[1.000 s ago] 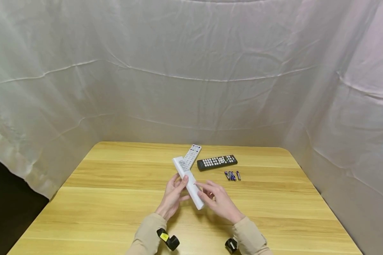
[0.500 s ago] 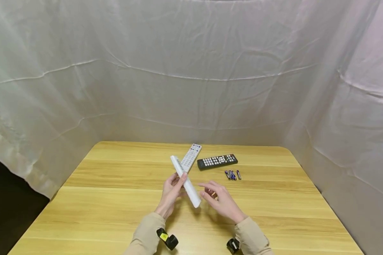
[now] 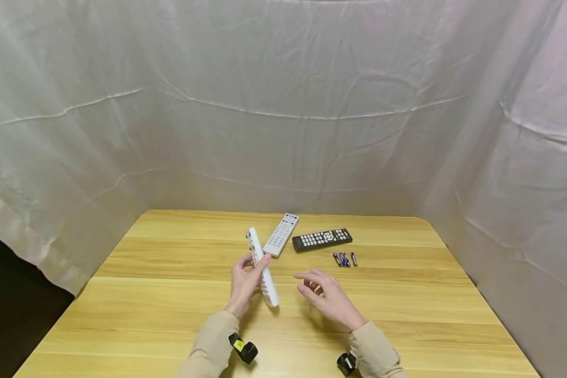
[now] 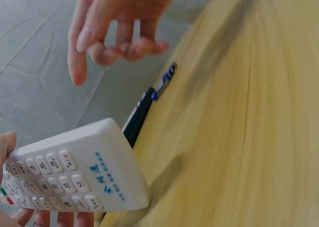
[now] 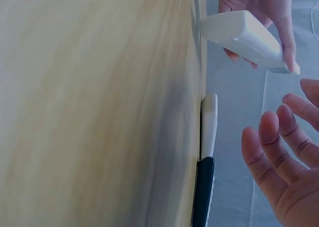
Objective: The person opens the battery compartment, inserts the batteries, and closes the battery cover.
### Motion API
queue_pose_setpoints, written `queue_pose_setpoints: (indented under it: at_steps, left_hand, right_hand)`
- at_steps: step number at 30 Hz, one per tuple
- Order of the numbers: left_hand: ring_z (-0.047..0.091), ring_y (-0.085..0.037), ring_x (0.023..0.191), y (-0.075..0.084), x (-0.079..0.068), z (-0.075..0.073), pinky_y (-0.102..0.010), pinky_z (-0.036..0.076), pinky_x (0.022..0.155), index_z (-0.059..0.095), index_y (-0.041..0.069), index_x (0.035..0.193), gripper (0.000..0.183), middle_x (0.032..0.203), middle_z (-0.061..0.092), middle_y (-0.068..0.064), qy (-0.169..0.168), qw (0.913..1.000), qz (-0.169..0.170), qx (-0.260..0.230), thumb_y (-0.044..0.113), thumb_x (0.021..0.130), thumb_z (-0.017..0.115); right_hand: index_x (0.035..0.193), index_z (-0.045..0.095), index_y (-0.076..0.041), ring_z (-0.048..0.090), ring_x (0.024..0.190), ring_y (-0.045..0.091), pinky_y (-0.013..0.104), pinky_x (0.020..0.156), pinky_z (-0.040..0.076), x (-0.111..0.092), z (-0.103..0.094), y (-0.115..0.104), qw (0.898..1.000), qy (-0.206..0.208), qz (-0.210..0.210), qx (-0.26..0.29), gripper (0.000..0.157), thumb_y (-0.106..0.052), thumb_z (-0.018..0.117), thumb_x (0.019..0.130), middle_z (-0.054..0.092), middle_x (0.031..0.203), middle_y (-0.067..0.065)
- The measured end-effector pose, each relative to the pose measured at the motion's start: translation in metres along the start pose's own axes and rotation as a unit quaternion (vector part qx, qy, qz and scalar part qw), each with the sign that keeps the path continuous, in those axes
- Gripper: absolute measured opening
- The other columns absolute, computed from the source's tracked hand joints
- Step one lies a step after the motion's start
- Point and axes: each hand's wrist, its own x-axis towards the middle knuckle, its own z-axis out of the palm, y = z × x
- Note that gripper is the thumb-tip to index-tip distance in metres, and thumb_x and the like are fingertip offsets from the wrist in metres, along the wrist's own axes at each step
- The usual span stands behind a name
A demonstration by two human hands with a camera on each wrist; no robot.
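Note:
My left hand (image 3: 244,283) grips a white remote control (image 3: 267,283) by its long edges, above the table and tipped on its side. Its buttons face left in the head view; in the left wrist view the button face of this remote (image 4: 60,177) shows blue lettering near one end. To the right, my right hand (image 3: 328,299) hovers apart from the remote with its fingers loosely bent and nothing between them. A second white remote (image 3: 281,234) lies just beyond the held one, buttons up.
A black remote (image 3: 322,240) lies at the back of the wooden table (image 3: 170,304), right of the second white remote. Several small blue-and-silver batteries (image 3: 344,260) sit in front of it. Pale curtains (image 3: 283,131) hang behind the table and along its sides.
My left hand has rolled the held remote from its back onto its side and drawn it slightly left. My right fingers, close against the remote a second ago, are now clear of it.

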Motion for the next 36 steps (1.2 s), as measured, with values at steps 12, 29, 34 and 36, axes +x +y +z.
queue_pose_setpoints:
  at_steps: [12, 29, 34, 36]
  left_hand:
    - [0.058, -0.024, 0.099, 0.007, 0.018, -0.022, -0.027, 0.041, 0.075, 0.06, 0.014, 0.134, 0.072, 0.127, 0.063, -0.011, 0.099, 0.9769, 0.014, 0.189, 0.06, 0.081, 0.075]
    - [0.06, -0.029, 0.091, 0.011, 0.059, -0.047, -0.032, 0.04, 0.072, 0.056, 0.011, 0.134, 0.073, 0.116, 0.067, -0.016, 0.133, 0.9329, 0.066, 0.328, 0.056, 0.08, 0.075]
    - [0.059, -0.027, 0.081, 0.014, 0.074, -0.049, -0.028, 0.037, 0.064, 0.06, 0.007, 0.126, 0.07, 0.1, 0.068, -0.014, 0.132, 0.9086, 0.086, 0.387, 0.057, 0.08, 0.075]
    - [0.058, -0.025, 0.075, 0.015, 0.08, -0.051, -0.027, 0.036, 0.059, 0.061, 0.004, 0.121, 0.069, 0.095, 0.067, -0.015, 0.131, 0.8982, 0.092, 0.409, 0.058, 0.081, 0.074]
  right_hand:
    - [0.125, 0.067, -0.003, 0.059, 0.081, 0.002, 0.018, 0.071, 0.056, 0.0, -0.001, 0.001, 1.0, -0.003, -0.003, -0.007, 0.033, -0.023, 0.061, 0.1, 0.067, 0.096, 0.003]
    - [0.125, 0.067, -0.003, 0.058, 0.08, 0.002, 0.017, 0.071, 0.056, -0.001, -0.003, 0.001, 1.0, -0.014, 0.001, -0.009, 0.033, -0.024, 0.062, 0.1, 0.066, 0.094, 0.002]
    - [0.125, 0.067, -0.003, 0.059, 0.08, 0.003, 0.017, 0.07, 0.055, -0.001, -0.004, 0.001, 1.0, -0.016, 0.002, -0.011, 0.033, -0.024, 0.062, 0.1, 0.067, 0.095, 0.002]
    - [0.125, 0.068, -0.003, 0.059, 0.08, 0.003, 0.017, 0.07, 0.055, -0.001, -0.004, 0.0, 1.0, -0.016, 0.001, -0.012, 0.032, -0.023, 0.062, 0.1, 0.067, 0.095, 0.002]
